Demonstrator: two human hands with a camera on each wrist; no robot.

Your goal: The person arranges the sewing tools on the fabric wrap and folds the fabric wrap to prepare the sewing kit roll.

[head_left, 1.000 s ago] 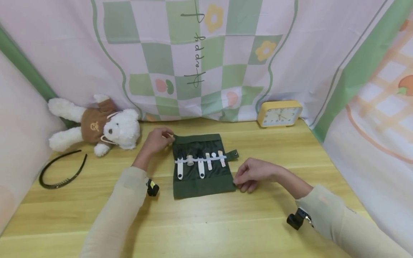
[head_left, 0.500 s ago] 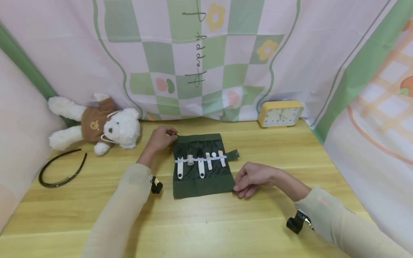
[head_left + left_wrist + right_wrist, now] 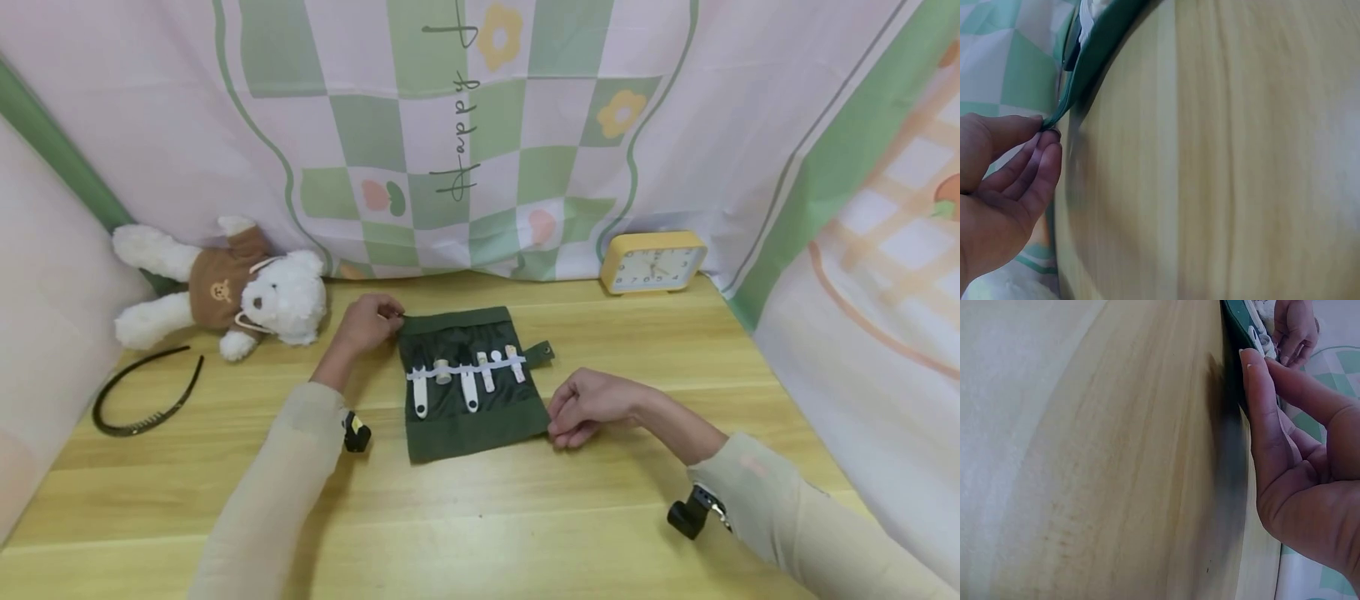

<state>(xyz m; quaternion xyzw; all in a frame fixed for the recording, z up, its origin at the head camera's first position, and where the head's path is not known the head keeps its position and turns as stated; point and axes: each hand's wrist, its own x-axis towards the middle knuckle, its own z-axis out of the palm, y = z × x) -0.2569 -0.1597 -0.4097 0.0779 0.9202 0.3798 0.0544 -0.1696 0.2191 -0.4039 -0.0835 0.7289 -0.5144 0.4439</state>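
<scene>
A dark green fabric roll-up pouch (image 3: pixel 480 435) lies unrolled on the table, with a short snap tab (image 3: pixel 540 354) sticking out at its right side. Across its middle a pale elastic band (image 3: pixel 453 369) holds several small items, among them a white-handled tool (image 3: pixel 421 396), a second white-handled tool (image 3: pixel 469 392) and a small cylinder (image 3: pixel 442 372); their exact kinds are too small to tell. My left hand (image 3: pixel 367 323) pinches the pouch's far left corner between thumb and fingers, clear in the left wrist view. At the near right corner, my right hand (image 3: pixel 1304 462) pinches the fabric edge.
On the left lie a white plush bear (image 3: pixel 225 287) in a brown top and a black headband (image 3: pixel 142 425). A yellow alarm clock (image 3: pixel 654 262) stands at the back right. A printed curtain (image 3: pixel 435 142) hangs behind the wooden table (image 3: pixel 465 533).
The pouch has turned slightly counterclockwise, its near right corner shifting away from me. My left hand has moved a little left and my right hand slightly farther back in the last half second.
</scene>
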